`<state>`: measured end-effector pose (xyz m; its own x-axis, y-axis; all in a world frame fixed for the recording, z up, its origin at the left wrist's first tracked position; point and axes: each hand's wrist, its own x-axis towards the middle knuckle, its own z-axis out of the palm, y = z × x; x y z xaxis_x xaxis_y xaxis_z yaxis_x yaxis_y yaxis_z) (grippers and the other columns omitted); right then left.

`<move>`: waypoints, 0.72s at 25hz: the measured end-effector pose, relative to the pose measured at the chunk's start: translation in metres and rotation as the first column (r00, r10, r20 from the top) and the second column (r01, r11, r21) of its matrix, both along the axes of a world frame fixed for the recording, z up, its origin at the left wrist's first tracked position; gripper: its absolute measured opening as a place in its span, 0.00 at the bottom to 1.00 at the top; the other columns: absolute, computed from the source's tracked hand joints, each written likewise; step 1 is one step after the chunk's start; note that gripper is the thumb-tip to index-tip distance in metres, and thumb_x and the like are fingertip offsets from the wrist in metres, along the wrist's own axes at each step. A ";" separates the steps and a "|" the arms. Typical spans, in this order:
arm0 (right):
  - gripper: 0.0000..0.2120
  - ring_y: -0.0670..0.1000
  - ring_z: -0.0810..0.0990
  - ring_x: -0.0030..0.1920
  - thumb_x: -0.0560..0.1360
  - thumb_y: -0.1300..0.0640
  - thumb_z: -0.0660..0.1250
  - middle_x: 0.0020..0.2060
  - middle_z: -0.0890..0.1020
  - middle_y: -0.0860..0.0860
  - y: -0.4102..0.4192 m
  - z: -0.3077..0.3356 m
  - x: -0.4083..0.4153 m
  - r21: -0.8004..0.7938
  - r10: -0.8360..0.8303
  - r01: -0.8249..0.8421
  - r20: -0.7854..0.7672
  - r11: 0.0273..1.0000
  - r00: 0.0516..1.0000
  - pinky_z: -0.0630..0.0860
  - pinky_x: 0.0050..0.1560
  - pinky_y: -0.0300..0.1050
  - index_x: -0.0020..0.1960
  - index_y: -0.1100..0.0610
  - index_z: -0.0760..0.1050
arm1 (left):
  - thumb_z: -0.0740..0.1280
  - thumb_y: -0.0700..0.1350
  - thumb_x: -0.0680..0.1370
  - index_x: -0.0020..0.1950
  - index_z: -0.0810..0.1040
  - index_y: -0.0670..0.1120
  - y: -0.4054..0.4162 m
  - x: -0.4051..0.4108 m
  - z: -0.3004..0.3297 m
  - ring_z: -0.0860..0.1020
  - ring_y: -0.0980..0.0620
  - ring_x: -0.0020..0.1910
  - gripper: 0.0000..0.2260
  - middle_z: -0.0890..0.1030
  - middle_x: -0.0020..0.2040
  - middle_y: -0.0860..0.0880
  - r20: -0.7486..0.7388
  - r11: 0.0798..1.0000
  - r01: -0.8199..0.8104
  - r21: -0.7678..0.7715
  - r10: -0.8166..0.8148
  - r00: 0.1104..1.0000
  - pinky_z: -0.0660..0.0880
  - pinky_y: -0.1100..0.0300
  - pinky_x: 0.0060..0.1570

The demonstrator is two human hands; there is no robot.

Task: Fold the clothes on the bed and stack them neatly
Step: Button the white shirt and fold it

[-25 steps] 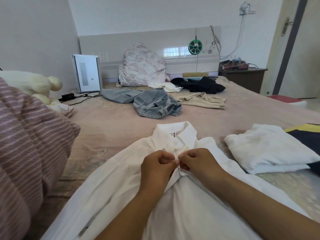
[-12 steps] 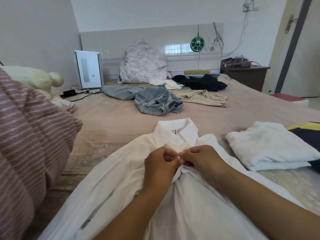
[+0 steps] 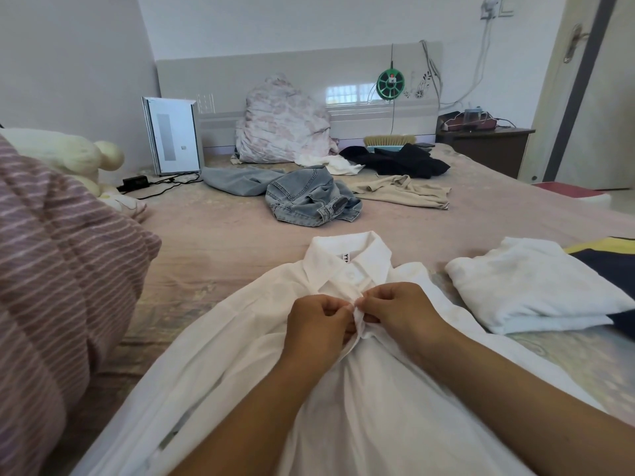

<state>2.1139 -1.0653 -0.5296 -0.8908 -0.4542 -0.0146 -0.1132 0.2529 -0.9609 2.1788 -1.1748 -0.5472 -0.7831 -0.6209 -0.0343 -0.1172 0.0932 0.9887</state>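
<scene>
A white collared shirt (image 3: 240, 365) lies spread face up on the pink bed (image 3: 223, 249), collar pointing away from me. My left hand (image 3: 318, 326) and my right hand (image 3: 400, 312) meet just below the collar, each pinching an edge of the shirt's front placket between thumb and fingers. To the right lies a folded white garment (image 3: 529, 290), beside a dark navy and yellow one (image 3: 608, 266). Farther up the bed lie crumpled blue jeans (image 3: 309, 197), a grey-blue garment (image 3: 237, 180), a beige shirt (image 3: 402, 192), a black garment (image 3: 402, 161) and a small white one (image 3: 330, 163).
A striped mauve quilt (image 3: 58, 269) is heaped at the left, with a cream plush toy (image 3: 68, 156) behind it. A white box (image 3: 171, 135), a charger with cable (image 3: 137, 182), a floral pillow (image 3: 281, 121) and a brush (image 3: 388, 140) sit near the headboard. A dark nightstand (image 3: 484, 146) stands at the right.
Both hands stay together on the placket below the collar, working slightly at the fabric. The view has shifted a little; no garment has moved.
</scene>
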 end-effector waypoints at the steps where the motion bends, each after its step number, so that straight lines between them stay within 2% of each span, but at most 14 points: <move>1: 0.20 0.45 0.72 0.29 0.78 0.67 0.69 0.26 0.73 0.50 0.000 0.000 -0.001 -0.008 0.008 -0.008 -0.002 1.000 1.000 0.70 0.35 0.36 0.29 0.58 0.71 | 0.69 0.36 0.80 0.46 0.84 0.37 0.000 0.000 0.001 0.85 0.43 0.41 0.06 0.86 0.39 0.40 0.001 1.000 0.003 0.029 -0.003 1.000 0.82 0.54 0.47; 4: 0.16 0.48 0.75 0.34 0.79 0.65 0.69 0.30 0.77 0.52 0.000 0.001 -0.002 -0.019 0.046 -0.046 -0.003 0.999 0.999 0.72 0.40 0.39 0.33 0.59 0.75 | 0.68 0.36 0.81 0.48 0.84 0.36 -0.004 0.003 0.006 0.84 0.44 0.40 0.07 0.86 0.41 0.39 0.026 0.984 0.022 0.176 -0.027 0.999 0.81 0.55 0.46; 7: 0.17 0.50 0.76 0.35 0.80 0.65 0.68 0.31 0.78 0.53 0.000 0.002 0.001 0.003 0.049 -0.049 -0.033 0.999 0.998 0.73 0.42 0.41 0.33 0.59 0.76 | 0.68 0.38 0.81 0.47 0.85 0.38 -0.005 0.006 0.010 0.84 0.43 0.43 0.08 0.86 0.42 0.40 0.062 0.991 0.030 0.128 -0.038 0.997 0.81 0.54 0.48; 8: 0.17 0.51 0.76 0.36 0.80 0.65 0.68 0.32 0.79 0.54 0.001 0.003 0.002 0.022 0.042 -0.041 -0.049 0.999 0.998 0.73 0.42 0.41 0.32 0.59 0.76 | 0.68 0.38 0.81 0.46 0.85 0.38 -0.003 0.006 0.011 0.84 0.44 0.42 0.08 0.86 0.41 0.41 0.060 0.998 0.011 0.063 -0.015 0.998 0.80 0.54 0.48; 10: 0.19 0.51 0.76 0.34 0.79 0.68 0.66 0.31 0.78 0.56 0.002 0.004 0.003 0.045 0.039 -0.037 -0.052 0.998 0.998 0.72 0.39 0.41 0.29 0.60 0.74 | 0.68 0.37 0.81 0.44 0.84 0.39 0.001 0.006 0.012 0.81 0.46 0.41 0.07 0.85 0.40 0.43 0.045 0.975 -0.021 -0.221 0.032 0.998 0.78 0.56 0.48; 12: 0.21 0.50 0.72 0.30 0.77 0.71 0.64 0.27 0.74 0.54 0.003 0.005 0.003 0.043 0.044 -0.044 -0.002 0.998 0.999 0.69 0.34 0.40 0.26 0.60 0.69 | 0.68 0.38 0.80 0.45 0.83 0.40 0.003 0.008 0.012 0.79 0.48 0.42 0.06 0.83 0.41 0.45 0.028 0.866 -0.024 -0.499 0.044 0.999 0.74 0.56 0.48; 14: 0.23 0.49 0.68 0.27 0.76 0.72 0.64 0.23 0.68 0.52 0.004 0.005 0.003 -0.041 0.045 -0.041 0.117 0.998 0.992 0.66 0.32 0.40 0.25 0.58 0.65 | 0.69 0.37 0.80 0.45 0.82 0.41 0.002 0.007 0.010 0.79 0.48 0.42 0.05 0.83 0.41 0.46 -0.014 0.828 -0.028 -0.561 0.024 1.000 0.73 0.56 0.48; 15: 0.24 0.48 0.67 0.27 0.77 0.73 0.64 0.22 0.66 0.52 0.004 0.004 0.003 -0.069 0.055 -0.046 0.135 0.997 0.989 0.66 0.32 0.39 0.25 0.58 0.65 | 0.69 0.37 0.80 0.44 0.82 0.41 0.002 0.008 0.010 0.78 0.49 0.40 0.05 0.82 0.39 0.46 -0.020 0.845 -0.025 -0.535 0.017 1.000 0.73 0.57 0.46; 16: 0.24 0.48 0.67 0.27 0.77 0.72 0.65 0.22 0.67 0.52 0.004 0.004 0.003 -0.074 0.069 -0.059 0.129 0.995 0.989 0.67 0.33 0.39 0.26 0.59 0.66 | 0.69 0.37 0.80 0.43 0.82 0.40 0.002 0.008 0.010 0.77 0.49 0.38 0.06 0.82 0.37 0.46 -0.024 0.896 -0.020 -0.444 0.011 1.000 0.74 0.58 0.44; 18: 0.22 0.49 0.70 0.30 0.79 0.68 0.67 0.25 0.72 0.54 0.005 0.002 -0.001 0.038 0.097 -0.097 0.019 0.995 0.995 0.68 0.35 0.40 0.27 0.59 0.69 | 0.67 0.35 0.80 0.44 0.82 0.37 0.000 0.006 0.012 0.76 0.49 0.33 0.07 0.80 0.34 0.44 -0.011 0.998 0.005 -0.063 -0.006 1.000 0.75 0.60 0.37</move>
